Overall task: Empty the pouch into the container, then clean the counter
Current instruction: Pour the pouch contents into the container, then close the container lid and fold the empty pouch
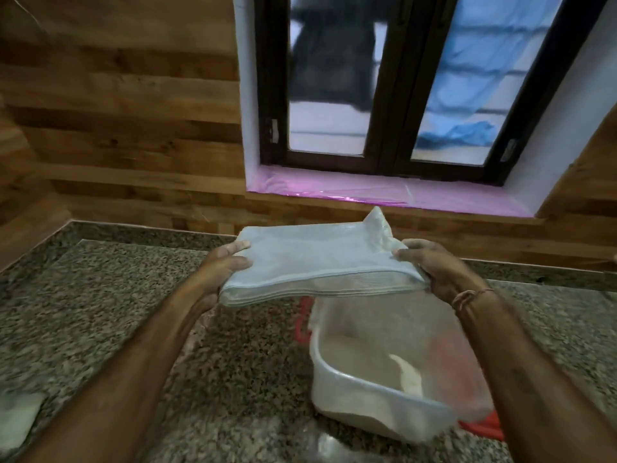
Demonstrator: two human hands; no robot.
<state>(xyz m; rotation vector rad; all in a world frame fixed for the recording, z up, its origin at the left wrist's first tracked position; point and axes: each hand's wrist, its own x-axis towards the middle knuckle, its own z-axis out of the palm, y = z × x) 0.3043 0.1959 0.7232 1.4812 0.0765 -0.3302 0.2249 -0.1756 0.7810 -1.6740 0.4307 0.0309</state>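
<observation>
Above the counter (100,312), held in the air over the far end of the container (384,372), the pouch (310,262) lies almost flat with its long axis running left to right. It sags a little toward the left, and a crumpled corner sticks up at the far right; which end is the mouth I cannot tell. The left hand (223,272) clasps the pouch's left end, thumb on top and fingers curled underneath. The right hand (437,272) pinches the right end the same way. Both sit at the ends of that long axis, equally near. The container stands below and toward the right hand's side, already holding pale powder, with something red under and behind it. To go on emptying, I judge the pouch would need tipping so its open end points down into the container. A pale patch lies at the counter's near left edge.
</observation>
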